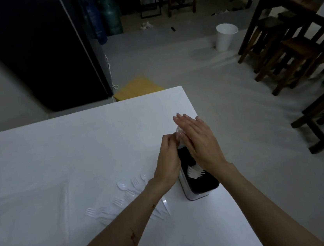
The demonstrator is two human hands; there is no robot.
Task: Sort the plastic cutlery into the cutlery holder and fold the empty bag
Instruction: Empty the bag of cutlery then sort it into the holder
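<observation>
A black and white cutlery holder (202,188) stands near the right edge of the white table (78,143). White plastic pieces (195,172) lie in its near compartment. My left hand (169,160) hovers over the holder's far part and pinches clear plastic spoons (178,134). My right hand (198,141) is flat with straight fingers, pressed against those spoons from the right. Several clear forks and spoons (125,196) lie loose on the table left of the holder. A clear empty bag (65,206) lies flat further left, hard to make out.
The table's right edge runs close beside the holder. On the floor beyond stand a white bin (225,36), a yellow mat (137,87), a dark cabinet (36,52), and wooden stools and a table (290,45) at the right.
</observation>
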